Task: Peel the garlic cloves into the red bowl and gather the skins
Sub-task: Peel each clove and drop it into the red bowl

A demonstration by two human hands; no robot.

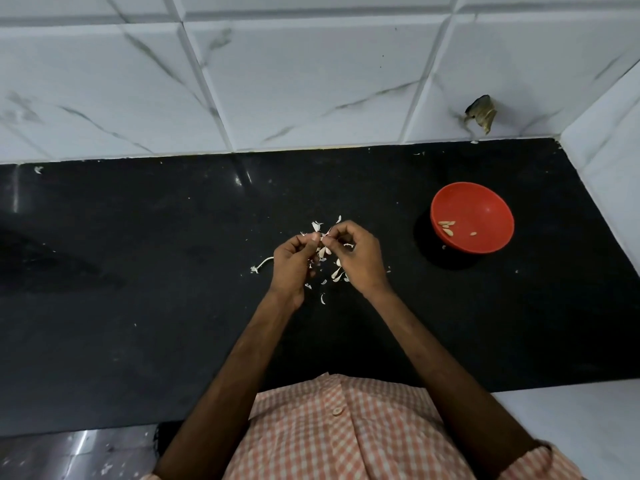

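On black counter (138, 306): both hands' grips pinched on garlic clove (322, 244); skins (327, 277) beneath; red bowl (472, 218) well right.

Home kitchen: black stone counter (138, 306), marbled wall tiles (294, 81), garlic skins (332, 271).

Red bowl (472, 218): round, upright on black counter, far right, well apart from the rest. Few peeled cloves (447, 226) inside, pale tan, low on left inner wall, one apart to the right. Skins (337, 271): thin white flakes scattered mid-counter. One clove (322, 251), partly skinned, pinched at fingertips above the skins.
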